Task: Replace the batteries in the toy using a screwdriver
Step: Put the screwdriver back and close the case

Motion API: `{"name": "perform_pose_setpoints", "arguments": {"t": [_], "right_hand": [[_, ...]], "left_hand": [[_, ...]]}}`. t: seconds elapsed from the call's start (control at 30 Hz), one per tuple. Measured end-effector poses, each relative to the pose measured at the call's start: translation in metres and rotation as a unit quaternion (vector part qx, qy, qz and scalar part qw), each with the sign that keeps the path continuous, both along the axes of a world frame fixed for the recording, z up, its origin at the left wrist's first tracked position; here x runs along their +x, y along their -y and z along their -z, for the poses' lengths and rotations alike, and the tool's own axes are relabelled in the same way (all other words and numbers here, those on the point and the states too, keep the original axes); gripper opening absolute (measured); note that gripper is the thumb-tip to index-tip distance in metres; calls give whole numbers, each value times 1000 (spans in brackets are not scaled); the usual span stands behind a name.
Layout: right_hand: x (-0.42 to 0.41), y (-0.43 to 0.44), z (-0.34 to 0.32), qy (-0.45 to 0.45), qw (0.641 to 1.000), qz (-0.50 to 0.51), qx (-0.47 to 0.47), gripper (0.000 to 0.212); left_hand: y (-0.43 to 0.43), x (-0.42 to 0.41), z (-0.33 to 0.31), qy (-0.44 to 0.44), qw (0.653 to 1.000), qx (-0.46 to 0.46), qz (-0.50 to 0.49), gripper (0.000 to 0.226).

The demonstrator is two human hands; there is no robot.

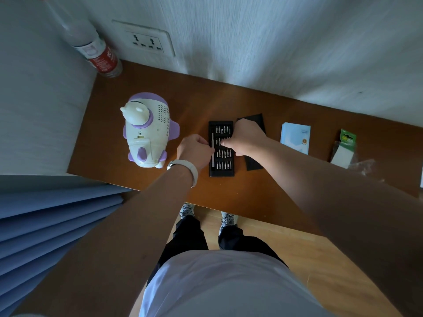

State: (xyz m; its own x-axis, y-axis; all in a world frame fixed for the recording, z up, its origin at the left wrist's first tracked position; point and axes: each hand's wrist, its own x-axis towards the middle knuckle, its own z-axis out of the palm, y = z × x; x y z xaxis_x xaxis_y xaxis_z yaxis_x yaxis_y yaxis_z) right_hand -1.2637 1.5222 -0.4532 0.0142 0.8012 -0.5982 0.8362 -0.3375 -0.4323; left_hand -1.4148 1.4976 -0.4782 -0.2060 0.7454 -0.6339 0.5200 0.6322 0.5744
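Brown wooden counter (251, 104) set against a white textured wall (274, 42) bearing a double wall socket (146, 41). Clear plastic bottle with red label (100, 56) stands at the counter's back left corner. Pale blue booklet (295, 138) lies flat at right. Blue pleated curtain (45, 220) at lower left; light wooden floor (309, 259) below.

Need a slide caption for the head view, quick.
Over the open bit kit, left hand on the screwdriver, right hand at the bits; toy beside it on the desk.
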Motion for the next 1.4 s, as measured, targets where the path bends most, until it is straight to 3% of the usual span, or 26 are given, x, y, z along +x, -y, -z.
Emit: {"name": "perform_pose_setpoints", "arguments": {"t": [0.3, 0.43, 0.7, 0.9, 0.97, 1.2, 1.4], "right_hand": [[-6, 11, 1, -11, 1000, 22, 16, 23], [-6, 22, -8, -61, 996, 59, 32, 33], [4, 41, -27, -157, 981, 102, 57, 21], [42, 51, -14, -17, 975, 160, 152, 17], [49, 53, -5, 21, 975, 148, 163, 25], [39, 51, 8, 130, 977, 111, 129, 66], [25, 47, 10, 174, 976, 92, 87, 72]], "left_hand": [[15, 1, -7, 19, 999, 39, 23, 17], [24, -5, -20, 83, 995, 52, -12, 29], [35, -11, -46, 275, 958, 10, -79, 21], [40, -14, -68, 312, 945, 24, -93, 25], [40, -15, -73, 313, 944, 29, -97, 27], [46, -20, -82, 334, 935, 35, -114, 29], [55, -27, -91, 335, 934, 48, -113, 28]]}}
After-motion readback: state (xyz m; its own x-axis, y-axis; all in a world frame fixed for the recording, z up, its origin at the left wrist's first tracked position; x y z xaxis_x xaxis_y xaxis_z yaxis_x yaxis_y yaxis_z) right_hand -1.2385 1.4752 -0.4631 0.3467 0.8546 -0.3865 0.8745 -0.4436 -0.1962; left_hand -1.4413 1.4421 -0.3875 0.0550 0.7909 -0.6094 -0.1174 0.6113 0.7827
